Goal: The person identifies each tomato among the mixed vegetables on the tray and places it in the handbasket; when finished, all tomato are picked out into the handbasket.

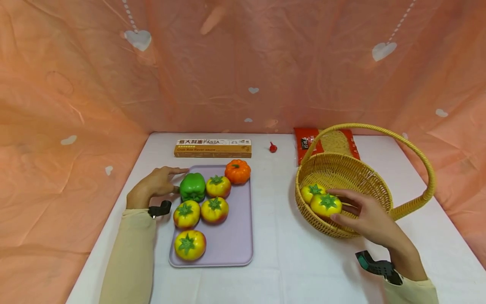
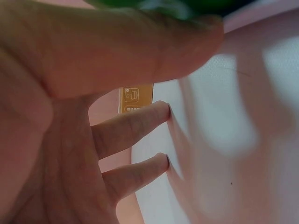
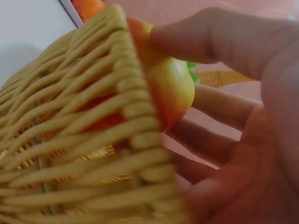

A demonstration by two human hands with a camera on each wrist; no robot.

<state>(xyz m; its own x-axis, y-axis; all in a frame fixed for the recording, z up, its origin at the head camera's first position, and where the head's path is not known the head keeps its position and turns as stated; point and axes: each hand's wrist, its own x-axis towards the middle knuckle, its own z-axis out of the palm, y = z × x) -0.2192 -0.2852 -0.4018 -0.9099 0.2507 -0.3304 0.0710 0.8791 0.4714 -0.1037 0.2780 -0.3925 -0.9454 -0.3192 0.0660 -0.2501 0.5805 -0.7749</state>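
Inside the wicker basket (image 1: 343,160), my right hand (image 1: 366,217) holds a yellow-red tomato (image 1: 325,205) with a green star-shaped top, thumb on one side and fingers on the other. Another tomato (image 1: 313,192) lies right behind it in the basket. In the right wrist view, the held tomato (image 3: 173,86) shows above the woven rim. My left hand (image 1: 157,183) is at the left side of the lilac tray (image 1: 231,249), fingers extended, its thumb at the green bell pepper (image 1: 193,186). In the left wrist view, two fingertips (image 2: 162,111) meet the white cloth.
On the tray are several more tomatoes (image 1: 214,210) and a small orange pumpkin (image 1: 237,172). Behind it lies a pasta box (image 1: 212,148). A small red item (image 1: 273,147) and a red pasta bag (image 1: 303,139) lie farther back. The basket's tall handle (image 1: 421,156) arches over the right side.
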